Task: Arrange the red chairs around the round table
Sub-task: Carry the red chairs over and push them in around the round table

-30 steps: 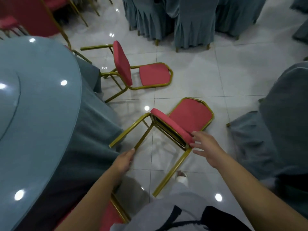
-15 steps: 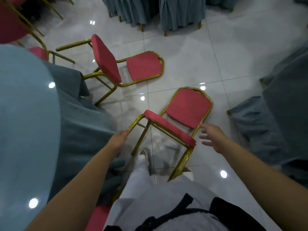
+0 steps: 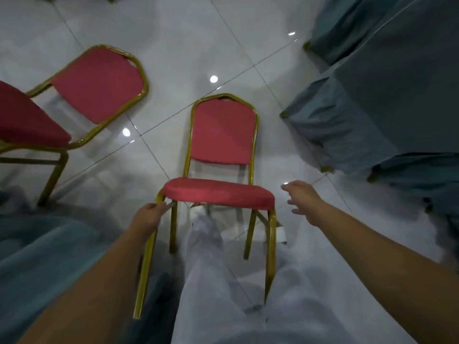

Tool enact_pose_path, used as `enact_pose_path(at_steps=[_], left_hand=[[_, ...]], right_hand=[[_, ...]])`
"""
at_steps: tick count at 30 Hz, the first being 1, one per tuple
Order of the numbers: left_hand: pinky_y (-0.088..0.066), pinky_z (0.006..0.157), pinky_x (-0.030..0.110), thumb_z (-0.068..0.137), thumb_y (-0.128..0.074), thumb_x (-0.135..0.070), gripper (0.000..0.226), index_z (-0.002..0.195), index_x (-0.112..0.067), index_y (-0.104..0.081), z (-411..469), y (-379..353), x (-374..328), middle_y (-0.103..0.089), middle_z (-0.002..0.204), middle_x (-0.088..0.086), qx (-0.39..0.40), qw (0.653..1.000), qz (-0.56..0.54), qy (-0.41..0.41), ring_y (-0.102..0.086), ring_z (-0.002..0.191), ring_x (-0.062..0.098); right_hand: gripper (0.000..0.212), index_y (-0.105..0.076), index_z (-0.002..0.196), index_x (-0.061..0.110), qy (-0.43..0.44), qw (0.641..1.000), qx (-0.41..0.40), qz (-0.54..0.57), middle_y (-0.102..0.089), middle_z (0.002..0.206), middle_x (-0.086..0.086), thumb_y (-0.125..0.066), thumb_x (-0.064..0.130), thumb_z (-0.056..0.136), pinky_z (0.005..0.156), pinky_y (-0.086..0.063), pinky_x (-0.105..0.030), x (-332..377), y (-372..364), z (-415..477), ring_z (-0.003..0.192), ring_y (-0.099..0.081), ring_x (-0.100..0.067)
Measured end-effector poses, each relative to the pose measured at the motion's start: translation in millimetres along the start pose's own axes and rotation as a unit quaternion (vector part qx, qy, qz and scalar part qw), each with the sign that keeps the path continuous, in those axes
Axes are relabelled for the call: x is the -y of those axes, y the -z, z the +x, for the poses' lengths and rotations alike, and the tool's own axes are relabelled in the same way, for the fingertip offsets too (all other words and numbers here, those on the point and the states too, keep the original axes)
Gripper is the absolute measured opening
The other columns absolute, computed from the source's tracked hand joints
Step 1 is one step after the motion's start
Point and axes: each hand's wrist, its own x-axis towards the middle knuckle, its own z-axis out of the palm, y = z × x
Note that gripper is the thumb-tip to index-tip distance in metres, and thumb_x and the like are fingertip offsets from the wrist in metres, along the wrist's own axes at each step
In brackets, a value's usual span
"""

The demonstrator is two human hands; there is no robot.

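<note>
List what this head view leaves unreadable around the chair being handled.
All in the head view:
- Left hand: fingertips hidden behind the leg of the near chair that it grips; blurred.
- Second chair: seat and legs cut by the left edge.
- Table cloth: only folds show, lower left; the tabletop is out of frame.
- Right hand: motion-blurred, fingers spread, apart from the chair.

Red chairs (image 3: 223,131) on tiled floor (image 3: 173,40)

A gold-framed red chair (image 3: 223,135) lies on its back, a second chair (image 3: 99,93) tipped over beside it.
</note>
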Motion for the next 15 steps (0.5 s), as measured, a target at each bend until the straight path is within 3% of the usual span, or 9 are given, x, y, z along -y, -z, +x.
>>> enact_pose_path(at_steps=[2,4,6,8,10,11,13,15], left_hand=[[-0.045,0.091,0.046,0.098,-0.052,-0.042,0.045,0.112,0.000,-0.064,35.9,0.0,-4.3,-0.063,0.111,0.020,-0.008,1.000,0.001,0.008,-0.058,0.107,0.038],[-0.046,0.096,0.047,0.097,-0.052,-0.045,0.052,0.120,0.000,-0.063,66.7,-2.1,-11.8,-0.064,0.118,0.019,-0.006,1.000,-0.001,0.014,-0.058,0.112,0.037],[-0.045,0.101,0.049,0.098,-0.051,-0.046,0.056,0.132,-0.003,-0.056,95.1,-8.7,-19.3,-0.060,0.128,0.020,0.014,1.000,-0.010,0.014,-0.056,0.117,0.035],[-0.054,0.087,0.041,0.101,-0.050,-0.042,0.053,0.134,-0.001,-0.052,122.4,-19.9,-24.3,-0.065,0.118,0.019,0.055,0.997,-0.044,0.031,-0.065,0.104,0.031],[-0.057,0.056,0.031,0.103,-0.048,-0.034,0.038,0.122,-0.003,-0.060,150.3,-30.9,-27.6,-0.073,0.083,0.012,0.104,0.990,-0.062,0.075,-0.071,0.068,0.022],[-0.054,0.047,0.028,0.101,-0.051,-0.032,0.032,0.115,-0.005,-0.062,163.0,-34.4,-29.5,-0.073,0.070,0.010,0.118,0.986,-0.055,0.103,-0.070,0.057,0.020],[-0.054,0.044,0.032,0.094,-0.061,-0.034,0.030,0.107,-0.007,-0.063,186.3,-36.1,-34.4,-0.073,0.067,0.012,0.152,0.972,-0.031,0.174,-0.070,0.052,0.024],[-0.057,0.051,0.039,0.088,-0.068,-0.040,0.040,0.108,-0.006,-0.065,211.2,-36.1,-36.9,-0.075,0.081,0.017,0.203,0.953,0.012,0.226,-0.073,0.062,0.030]], right_hand=[[0.037,-0.052,0.130,0.014,-0.015,0.999,-0.003,-0.037,-0.053,0.115,-0.005,-0.056,0.033,0.098,0.087,-0.048,-0.042,1.7,-20.1,29.6,0.105,-0.054,-0.027],[0.043,-0.050,0.135,0.011,-0.037,0.996,0.000,-0.079,-0.051,0.117,-0.007,-0.054,0.034,0.099,0.083,-0.043,-0.039,0.1,-35.7,58.4,0.102,-0.050,-0.026],[0.050,-0.044,0.142,0.011,-0.066,0.993,0.011,-0.100,-0.050,0.133,-0.012,-0.054,0.035,0.100,0.084,-0.039,-0.039,-3.3,-49.3,88.6,0.112,-0.049,-0.030],[0.056,-0.039,0.147,0.014,-0.107,0.989,0.028,-0.094,-0.042,0.148,-0.013,-0.054,0.040,0.099,0.091,-0.038,-0.045,-8.7,-61.1,117.1,0.130,-0.043,-0.036],[0.065,-0.037,0.146,0.018,-0.175,0.980,0.052,-0.076,-0.039,0.151,-0.013,-0.058,0.050,0.094,0.099,-0.036,-0.055,-17.0,-69.9,142.5,0.134,-0.039,-0.041],[0.071,-0.037,0.145,0.019,-0.216,0.972,0.067,-0.065,-0.041,0.149,-0.013,-0.063,0.055,0.088,0.102,-0.033,-0.061,-23.0,-72.9,154.8,0.132,-0.041,-0.043],[0.084,-0.037,0.137,0.019,-0.278,0.953,0.111,-0.052,-0.049,0.135,-0.015,-0.074,0.060,0.074,0.104,-0.031,-0.067,-33.7,-76.6,178.3,0.121,-0.047,-0.045],[0.090,-0.040,0.130,0.015,-0.302,0.941,0.147,-0.045,-0.055,0.118,-0.014,-0.081,0.059,0.064,0.091,-0.043,-0.064,-40.7,-79.1,198.1,0.110,-0.053,-0.043]])
